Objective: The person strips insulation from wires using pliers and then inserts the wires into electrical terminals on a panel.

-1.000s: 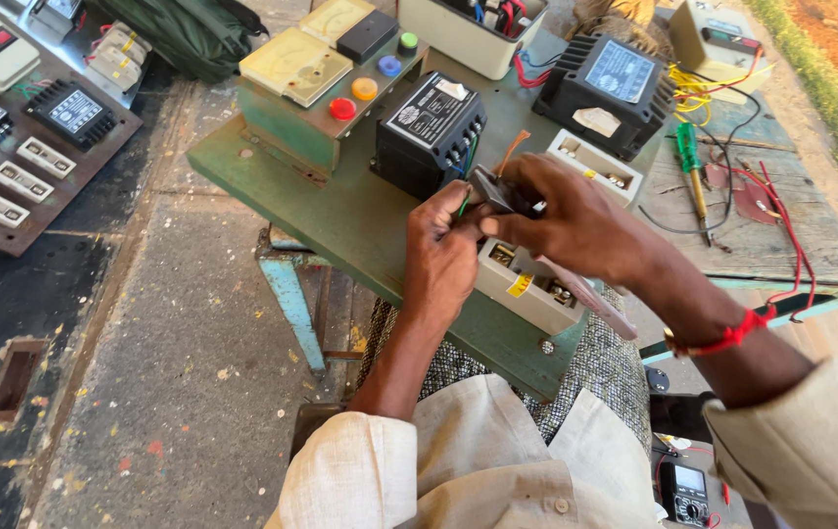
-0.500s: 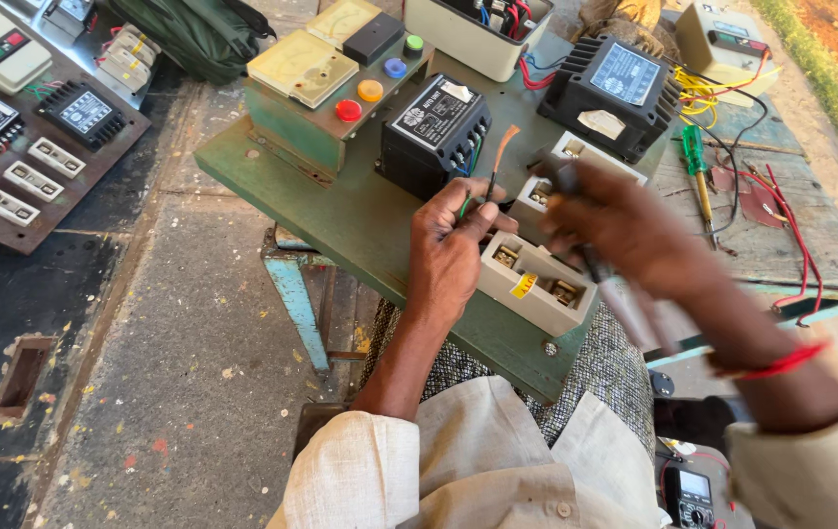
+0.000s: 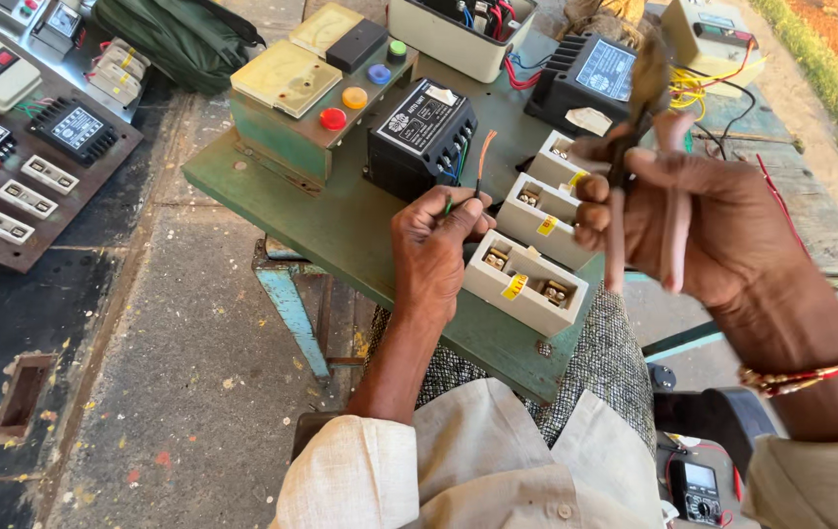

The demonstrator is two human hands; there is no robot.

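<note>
My left hand [image 3: 435, 247] pinches a thin wire [image 3: 478, 160] whose bare copper end sticks up, just in front of a black relay box [image 3: 421, 134] on the green metal table [image 3: 340, 220]. My right hand [image 3: 708, 220] is raised above the table's right side and grips a pair of pliers [image 3: 634, 118] with pale pink handles, jaws up and blurred. Below both hands lie three white terminal blocks [image 3: 526, 279] with yellow tags.
A green control box [image 3: 306, 93] with coloured push buttons sits at the table's back left. A black transformer [image 3: 590, 78] and a cream box of wires [image 3: 458, 34] stand behind. A panel of meters [image 3: 22, 147] lies on the ground left. A multimeter [image 3: 698, 490] lies bottom right.
My right hand has lifted the pliers up and to the right, away from the wire. My left hand stays on the wire, its stripped copper end now standing free.
</note>
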